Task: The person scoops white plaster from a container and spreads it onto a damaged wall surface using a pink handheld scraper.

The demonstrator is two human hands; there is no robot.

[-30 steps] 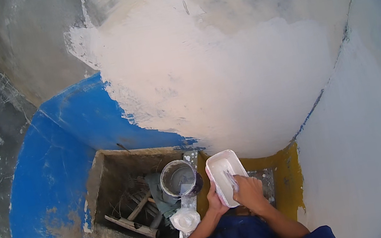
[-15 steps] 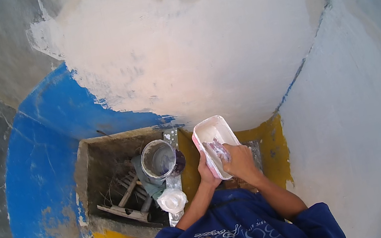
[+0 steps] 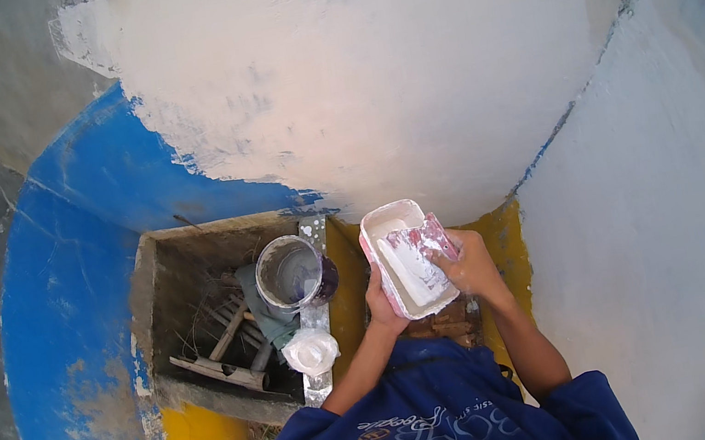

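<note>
My left hand grips the left side of a white-and-pink rectangular tray, its fingers mostly hidden beneath. White paste coats the tray's inside. In my right hand is a flat putty scraper, pinkish and smeared with white. The scraper lies slanted across the tray's right rim, over the paste. Ahead of both hands stands a wall with a broad white coat over grey.
Left of the tray, a bucket of grey stuff and a white-covered lump sit on a spattered plank. The plank crosses beside a concrete box holding bamboo pieces. A blue-painted wall curves leftward; a whitish wall rises at right.
The scraper has turned from pointing into the tray to lying flatter across its right side. My right hand has moved right and up. The tray has shifted slightly right.
</note>
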